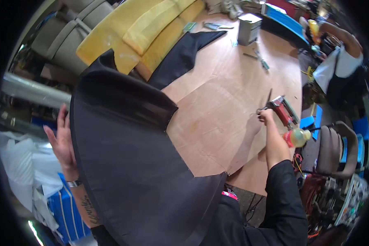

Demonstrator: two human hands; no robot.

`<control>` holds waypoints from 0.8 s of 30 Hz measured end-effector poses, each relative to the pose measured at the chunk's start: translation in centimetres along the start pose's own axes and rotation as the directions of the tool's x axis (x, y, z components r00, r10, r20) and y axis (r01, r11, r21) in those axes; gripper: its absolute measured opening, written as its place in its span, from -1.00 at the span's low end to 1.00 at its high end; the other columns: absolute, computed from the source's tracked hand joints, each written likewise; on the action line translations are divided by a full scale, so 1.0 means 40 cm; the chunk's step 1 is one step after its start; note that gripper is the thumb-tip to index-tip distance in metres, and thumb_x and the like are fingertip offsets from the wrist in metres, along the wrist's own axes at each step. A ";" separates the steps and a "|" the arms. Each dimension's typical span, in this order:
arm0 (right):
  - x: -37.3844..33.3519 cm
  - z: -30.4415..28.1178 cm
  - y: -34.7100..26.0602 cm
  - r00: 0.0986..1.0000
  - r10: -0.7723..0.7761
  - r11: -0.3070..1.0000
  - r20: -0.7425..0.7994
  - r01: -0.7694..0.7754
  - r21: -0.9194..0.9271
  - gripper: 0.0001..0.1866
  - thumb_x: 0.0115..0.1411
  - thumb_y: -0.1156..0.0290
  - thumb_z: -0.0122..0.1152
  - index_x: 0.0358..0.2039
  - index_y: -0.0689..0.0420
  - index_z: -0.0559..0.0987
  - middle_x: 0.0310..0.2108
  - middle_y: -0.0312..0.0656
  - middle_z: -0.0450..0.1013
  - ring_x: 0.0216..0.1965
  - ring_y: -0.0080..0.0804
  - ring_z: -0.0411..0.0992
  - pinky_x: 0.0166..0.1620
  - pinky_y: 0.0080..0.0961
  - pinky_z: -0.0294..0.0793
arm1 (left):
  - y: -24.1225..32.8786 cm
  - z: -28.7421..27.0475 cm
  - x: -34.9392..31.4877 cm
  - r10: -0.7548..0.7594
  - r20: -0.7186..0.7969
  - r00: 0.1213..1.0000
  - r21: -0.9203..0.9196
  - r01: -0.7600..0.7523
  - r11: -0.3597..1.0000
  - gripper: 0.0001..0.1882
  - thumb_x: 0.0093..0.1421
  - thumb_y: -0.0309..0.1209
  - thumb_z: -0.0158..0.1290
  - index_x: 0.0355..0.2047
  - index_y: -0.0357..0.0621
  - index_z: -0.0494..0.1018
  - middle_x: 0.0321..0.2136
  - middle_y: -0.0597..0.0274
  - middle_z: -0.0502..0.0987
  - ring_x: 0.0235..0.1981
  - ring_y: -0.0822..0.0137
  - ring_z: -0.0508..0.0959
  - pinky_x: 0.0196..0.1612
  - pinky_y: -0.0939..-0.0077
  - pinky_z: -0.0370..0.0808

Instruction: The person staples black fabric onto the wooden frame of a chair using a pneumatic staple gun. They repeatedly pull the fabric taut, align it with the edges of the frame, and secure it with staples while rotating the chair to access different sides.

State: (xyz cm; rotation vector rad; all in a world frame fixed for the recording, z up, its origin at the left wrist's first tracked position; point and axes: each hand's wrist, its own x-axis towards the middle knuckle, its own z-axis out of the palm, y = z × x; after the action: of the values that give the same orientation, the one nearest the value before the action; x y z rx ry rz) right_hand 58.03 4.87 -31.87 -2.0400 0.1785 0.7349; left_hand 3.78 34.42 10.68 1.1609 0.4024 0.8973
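A large black fabric panel [135, 164] with a curved left edge spreads from the table toward my body, its far end folded up. My left hand [61, 141] is at that curved edge, fingers stretched and apart; part of the palm and thumb side is hidden or close against the cloth. Over the right side of the wooden table, my right hand [266, 116] is closed around the handles of a pair of scissors [269, 96], blades pointing away from me. Just right of it lies a red staple gun [283, 110].
A plastic bottle [296, 138] lies by my right forearm. Farther back on the table [217, 119] are a metal can [249, 29], small tools [259, 59] and another black fabric piece [180, 57]. Yellow foam cushions [123, 37] stand far left. Another person [340, 61] works at far right.
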 end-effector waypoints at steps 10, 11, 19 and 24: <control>0.217 0.043 -0.078 0.912 -0.408 0.867 -0.045 0.372 -0.333 -0.56 0.01 0.29 0.21 -0.13 0.31 0.48 -0.21 0.04 0.49 -0.12 -0.10 0.45 -0.04 -0.32 0.40 | 0.036 0.119 0.045 -0.057 -0.184 0.981 0.826 0.186 0.532 -0.24 0.14 -0.36 -0.01 0.27 -0.28 -0.10 0.24 -0.02 0.03 0.23 0.23 0.12 0.23 0.50 0.04; 0.213 0.054 -0.044 0.829 -0.541 0.812 -0.143 0.472 -0.343 -0.52 0.02 0.29 0.21 -0.08 0.31 0.45 -0.14 0.07 0.44 -0.06 -0.10 0.41 0.00 -0.32 0.36 | 0.032 0.105 0.078 -0.077 -0.190 0.979 0.810 0.200 0.552 -0.23 0.14 -0.35 -0.01 0.28 -0.28 -0.12 0.24 -0.03 0.03 0.23 0.23 0.12 0.23 0.50 0.05; -0.512 0.064 0.384 0.907 -0.360 0.890 -0.219 0.404 0.210 -0.66 0.20 0.34 0.10 -0.07 0.24 0.37 -0.18 -0.14 0.38 -0.13 -0.34 0.35 -0.04 -0.42 0.34 | 0.061 -0.047 0.310 -0.341 -0.100 0.935 0.613 0.328 0.719 -0.55 0.04 -0.45 0.04 -0.02 -0.28 0.34 -0.16 0.10 0.48 -0.23 0.37 0.52 -0.14 0.55 0.46; -1.009 0.093 0.435 0.916 -0.180 0.887 0.360 -0.007 0.462 -0.29 0.24 -0.16 -0.19 0.21 0.09 0.07 -0.12 -0.09 0.34 -0.25 -0.39 0.41 -0.26 -0.49 0.46 | 0.006 -0.130 0.349 -0.320 -0.015 0.947 0.451 0.292 0.843 -0.87 -0.04 -0.49 0.02 -0.43 -0.23 0.47 -0.48 0.21 0.54 -0.52 0.40 0.53 -0.38 0.57 0.51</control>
State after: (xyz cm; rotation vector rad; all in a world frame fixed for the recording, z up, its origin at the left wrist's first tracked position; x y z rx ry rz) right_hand 16.80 -8.16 -23.19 -1.4104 0.0182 0.9326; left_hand 8.49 48.54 11.22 1.4907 0.7526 0.4934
